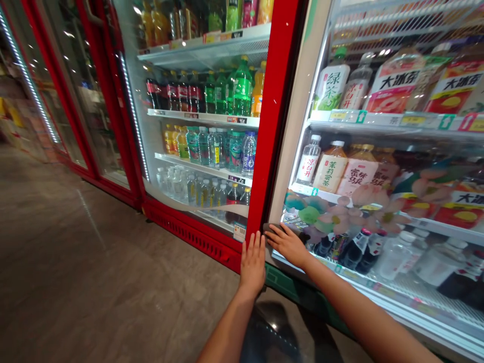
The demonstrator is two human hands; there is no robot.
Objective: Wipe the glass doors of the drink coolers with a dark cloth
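The left hand (252, 262) reaches up with its palm against the lower right corner of the red-framed cooler (261, 186), fingers straight and only slightly parted. The right hand (290, 245), its forearm slanting in from the lower right, lies flat with fingers fanned over a dark, cloth-like piece (270, 227) at the lower left corner of the pale-framed cooler (293, 111).

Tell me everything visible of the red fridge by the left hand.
The red fridge stands upright on the floor, beside the pale-framed fridge. Its frame looks metal, with a slotted vent at the base. Behind glass, lit white shelves hold bottles. A label sits low down. The left hand lies against its lower right corner.
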